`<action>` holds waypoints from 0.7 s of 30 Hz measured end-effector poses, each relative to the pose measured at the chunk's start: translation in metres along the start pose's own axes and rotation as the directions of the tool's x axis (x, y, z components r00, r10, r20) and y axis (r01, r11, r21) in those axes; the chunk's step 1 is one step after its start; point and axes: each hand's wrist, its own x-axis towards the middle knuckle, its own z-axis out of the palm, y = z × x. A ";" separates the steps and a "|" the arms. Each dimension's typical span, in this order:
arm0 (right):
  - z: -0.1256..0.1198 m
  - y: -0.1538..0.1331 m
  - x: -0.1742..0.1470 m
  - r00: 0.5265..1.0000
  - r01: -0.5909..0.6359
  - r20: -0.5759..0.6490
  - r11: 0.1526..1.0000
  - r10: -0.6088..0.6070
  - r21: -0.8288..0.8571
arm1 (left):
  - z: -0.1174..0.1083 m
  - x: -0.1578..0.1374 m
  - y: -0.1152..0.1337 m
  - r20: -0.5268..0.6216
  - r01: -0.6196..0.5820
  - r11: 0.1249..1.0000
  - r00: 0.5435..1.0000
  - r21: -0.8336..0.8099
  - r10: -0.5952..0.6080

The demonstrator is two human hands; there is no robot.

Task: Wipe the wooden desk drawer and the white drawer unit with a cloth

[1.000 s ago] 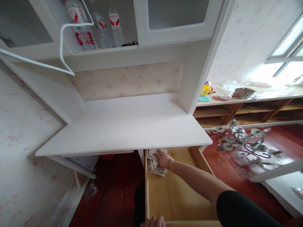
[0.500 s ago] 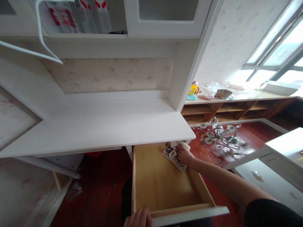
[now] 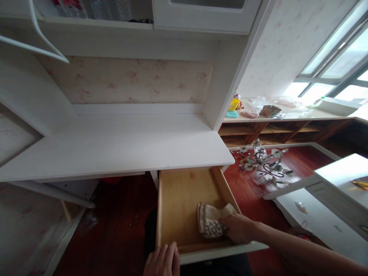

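Lying crumpled on the wooden floor of the open drawer (image 3: 178, 199), in its near right corner: a beige cloth (image 3: 211, 222) with a dark scroll pattern along its lower fold. Pressed onto the cloth's right edge from the side, the right hand (image 3: 238, 229), fingers curled around the fabric and gripping it, forearm reaching in from the lower right. Resting on the drawer's white front panel at its left end, the left hand (image 3: 162, 260), fingers laid flat over the top edge; cannot tell whether the thumb closes underneath, since that part is cut off by the bottom of the view. Pulled well out from under the white desk top (image 3: 115, 149), with pale wood sides. Behind the desk top, a strip of floral wallpaper (image 3: 126, 80) and above that a white cabinet door (image 3: 201, 15) with a glass pane. Upper left, a white clothes hanger (image 3: 37, 42) crossing the corner. Below the desk, dark red wooden floor (image 3: 120, 222). Well apart to the right, on that same floor, a chandelier (image 3: 263, 163) lying on its side. Farther back, a long window ledge (image 3: 287, 115) carrying a small cardboard box (image 3: 268, 111), a yellow item and clear bags. Near right, a white cabinet (image 3: 330, 207).
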 end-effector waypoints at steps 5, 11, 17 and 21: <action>-0.019 -0.020 0.002 0.997 0.051 0.057 0.994 -0.057 0.095 | -0.001 0.001 0.000 -0.001 -0.009 1.000 1.000 -0.010 0.009; -0.025 -0.068 0.035 0.989 0.110 0.080 0.984 -0.122 0.140 | -0.001 -0.003 0.001 -0.012 0.014 1.000 1.000 0.023 -0.014; 0.002 -0.133 0.075 0.993 0.050 0.066 0.856 -0.097 0.514 | 0.000 -0.004 0.002 -0.070 0.025 0.999 0.997 0.047 -0.021; 0.014 -0.170 0.097 0.996 -0.088 0.093 0.443 0.010 0.892 | -0.002 0.001 0.002 -0.073 0.021 0.999 0.997 0.035 -0.019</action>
